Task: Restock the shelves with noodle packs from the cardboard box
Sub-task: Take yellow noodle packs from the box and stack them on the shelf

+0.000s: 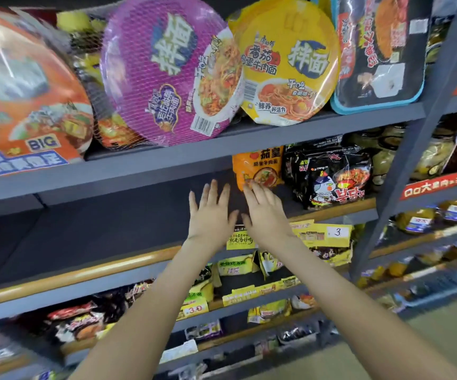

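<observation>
Both arms reach up to the middle shelf (pixel 90 237), whose left and centre stand bare. My left hand (pixel 211 212) is flat and open, fingers spread, holding nothing. My right hand (pixel 265 212) is open beside it, its fingertips touching the bottom of an orange noodle pack (pixel 257 168) standing upright at the back of the shelf. Black noodle packs (pixel 334 179) stand right of the orange one. The cardboard box is out of view.
Big bowl noodles fill the top shelf: an orange bowl (pixel 24 97), a purple bowl in netting (pixel 167 72), a yellow bowl (pixel 285 61). Yellow price tags (pixel 323 234) hang on the shelf edge. Lower shelves hold more packs (pixel 79 322). A grey upright post (pixel 419 138) stands right.
</observation>
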The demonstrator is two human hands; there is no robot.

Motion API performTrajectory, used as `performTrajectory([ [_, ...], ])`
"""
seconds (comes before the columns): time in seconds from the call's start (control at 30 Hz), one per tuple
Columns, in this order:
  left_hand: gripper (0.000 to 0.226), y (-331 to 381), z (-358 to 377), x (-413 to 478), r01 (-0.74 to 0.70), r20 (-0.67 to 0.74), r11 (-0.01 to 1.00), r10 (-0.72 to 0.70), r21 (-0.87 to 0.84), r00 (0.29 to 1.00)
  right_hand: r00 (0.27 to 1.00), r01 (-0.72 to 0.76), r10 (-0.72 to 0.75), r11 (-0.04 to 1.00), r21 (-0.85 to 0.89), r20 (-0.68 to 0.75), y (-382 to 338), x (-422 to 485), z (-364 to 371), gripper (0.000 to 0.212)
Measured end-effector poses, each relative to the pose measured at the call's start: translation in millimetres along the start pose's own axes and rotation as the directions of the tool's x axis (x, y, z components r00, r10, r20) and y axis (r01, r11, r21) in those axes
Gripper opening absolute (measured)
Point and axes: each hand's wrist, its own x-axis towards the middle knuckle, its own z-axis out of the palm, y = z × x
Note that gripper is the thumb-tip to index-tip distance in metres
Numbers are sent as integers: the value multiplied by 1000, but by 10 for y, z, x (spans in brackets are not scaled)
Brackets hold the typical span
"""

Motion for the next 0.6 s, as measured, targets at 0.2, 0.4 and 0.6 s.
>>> performTrajectory([
  [0.2, 41, -356, -111, -1201, 9, -191, 958, -66, -286, 979, 969, 195, -182, 978, 67, -164, -795, -589, 93, 38],
  [0.4, 40, -746, -18, -2643, 291, 23, 913, -297, -287, 955, 947, 295, -311, 941, 168, 79, -1733, -1529, 565, 33],
  [0.6, 44, -1111, 289, -4074, 492, 240, 850, -445, -190, 862, 853, 348, -434, 887, 305, 290, -2576, -2572, 996, 29],
])
